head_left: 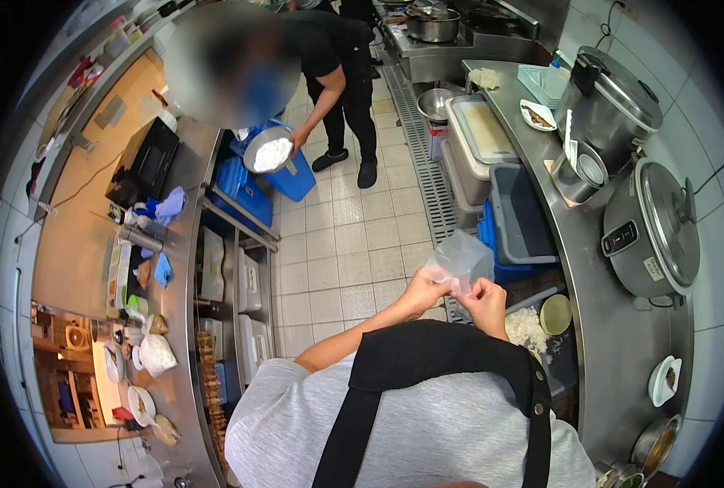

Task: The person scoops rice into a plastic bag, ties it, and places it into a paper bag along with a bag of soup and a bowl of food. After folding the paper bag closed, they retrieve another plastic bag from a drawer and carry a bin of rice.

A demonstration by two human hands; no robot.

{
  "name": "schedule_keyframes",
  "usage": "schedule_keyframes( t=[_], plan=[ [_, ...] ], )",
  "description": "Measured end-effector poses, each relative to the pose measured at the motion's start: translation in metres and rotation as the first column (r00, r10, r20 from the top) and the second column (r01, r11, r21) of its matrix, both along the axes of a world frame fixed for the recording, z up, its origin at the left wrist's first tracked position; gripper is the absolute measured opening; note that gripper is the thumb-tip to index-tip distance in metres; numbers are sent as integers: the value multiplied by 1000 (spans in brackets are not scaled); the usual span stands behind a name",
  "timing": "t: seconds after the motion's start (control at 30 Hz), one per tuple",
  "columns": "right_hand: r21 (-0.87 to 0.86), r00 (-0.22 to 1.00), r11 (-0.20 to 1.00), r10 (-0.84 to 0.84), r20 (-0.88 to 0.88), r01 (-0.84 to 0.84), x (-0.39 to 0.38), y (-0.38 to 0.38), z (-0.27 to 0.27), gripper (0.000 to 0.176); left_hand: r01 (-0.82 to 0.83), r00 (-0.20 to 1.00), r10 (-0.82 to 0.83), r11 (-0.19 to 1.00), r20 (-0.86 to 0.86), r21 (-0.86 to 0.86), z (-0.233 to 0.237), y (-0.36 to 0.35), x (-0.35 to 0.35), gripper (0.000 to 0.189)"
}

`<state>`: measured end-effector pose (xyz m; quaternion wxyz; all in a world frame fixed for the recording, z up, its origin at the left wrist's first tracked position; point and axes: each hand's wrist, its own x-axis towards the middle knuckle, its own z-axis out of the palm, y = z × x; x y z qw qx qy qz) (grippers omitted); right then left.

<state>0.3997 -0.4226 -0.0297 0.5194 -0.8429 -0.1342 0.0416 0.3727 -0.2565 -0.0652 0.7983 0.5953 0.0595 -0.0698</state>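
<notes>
Both hands are together in front of the apron, pinching a clear plastic bag (464, 259) near its lower edge. My left hand (423, 294) grips the bag's left side with thumb and fingers. My right hand (485, 306) has its fingers closed on the bag's right side. Whether the bag's mouth is parted cannot be made out. Just right of and below my right hand, white rice (528, 328) lies in a dark tray, with a round greenish container (555, 315) beside it.
A co-worker in black (323, 49) bends at the upper left, holding a bowl of white food (272, 153) over a blue bin (293, 180). On the right counter (585, 297) stand a rice cooker (654, 232) and a large pot (615, 102). A steel counter (184, 268) runs along the left.
</notes>
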Motion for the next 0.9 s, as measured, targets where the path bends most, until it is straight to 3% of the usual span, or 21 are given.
schedule_keyframes(
  t=[0.03, 0.1, 0.13, 0.2, 0.27, 0.37, 0.4, 0.43, 0.47, 0.5, 0.53, 0.57, 0.6, 0.63, 0.67, 0.73, 0.8, 0.83, 0.87, 0.9],
  plan=[
    [47, 999, 999, -3, -49, 6, 3, -4, -7, 32, -32, 994, 9, 978, -111, -207, 13, 1, 0, 22],
    [159, 984, 987, 8, -177, 21, 14, -19, -35, 32, -47, 988, -45, 822, -147, -567, 13, 8, 7, 18],
    [329, 954, 928, -76, -290, 174, 19, -24, -42, 30, -64, 984, -77, 693, -162, -718, 11, 11, 10, 17],
    [564, 833, 671, -149, -533, 481, 25, -33, -50, 27, 70, 973, -215, 630, -88, -773, -3, 23, 13, 12],
    [647, 773, 493, -88, -628, 581, 31, -52, -44, 24, 185, 942, -334, 542, -8, -820, -16, 30, 12, 11],
    [746, 708, 361, 261, -657, 560, 40, -71, -63, 22, 350, 870, -464, 820, -166, -453, -5, 24, 1, 23],
    [777, 672, 319, 389, -630, 543, 36, -77, -75, 22, 394, 918, -396, 916, -13, -80, -6, 24, 3, 25],
    [653, 526, 321, 401, -750, 686, 34, -82, -80, 23, 348, 900, -404, 892, 165, 287, -8, 26, 8, 28],
    [645, 547, 352, 344, -763, 678, 26, -72, -72, 25, 215, 812, -478, 779, 335, 589, -14, 26, 12, 30],
    [633, 565, 385, 286, -774, 672, 20, -62, -63, 28, 134, 957, -252, 823, 145, 551, -56, 37, 20, 25],
    [681, 597, 418, 331, -731, 602, 15, -57, -57, 28, -9, 997, -34, 850, 71, 527, -63, 43, 25, 19],
    [728, 553, 410, 476, -684, 549, 17, -56, -71, 23, -155, 986, 169, 883, 8, 442, -71, 53, 31, 16],
    [702, 718, 594, 280, -638, 393, 12, -49, -60, 16, -187, 947, 249, 941, -201, 283, -73, 65, 38, 8],
    [567, 812, 770, 112, -572, 293, 6, -43, -56, 19, -250, 910, 256, 966, -325, 61, -59, 51, 40, 7],
    [360, 884, 909, -19, -467, 209, -1, -41, -57, 25, -278, 880, 219, 957, -421, -83, -53, 41, 38, 10],
    [288, 898, 922, -118, -424, 258, -1, -46, -103, 30, -315, 823, 113, 906, -557, -282, -50, 32, 30, 18],
    [225, 875, 914, -217, -433, 338, -5, -58, -121, 31, -144, 831, -139, 882, -539, -449, -53, 33, 17, 22],
    [198, 841, 896, -270, -469, 398, -6, -69, -125, 30, 24, 824, -321, 843, -467, -538, -57, 30, 13, 23],
    [168, 805, 877, -317, -502, 450, -7, -82, -128, 29, 182, 787, -488, 769, -378, -613, -62, 27, 10, 25],
    [66, 803, 873, -413, -429, 484, -8, -95, -144, 26, 261, 726, -594, 704, -347, -661, -59, 20, 9, 21]
  ],
)
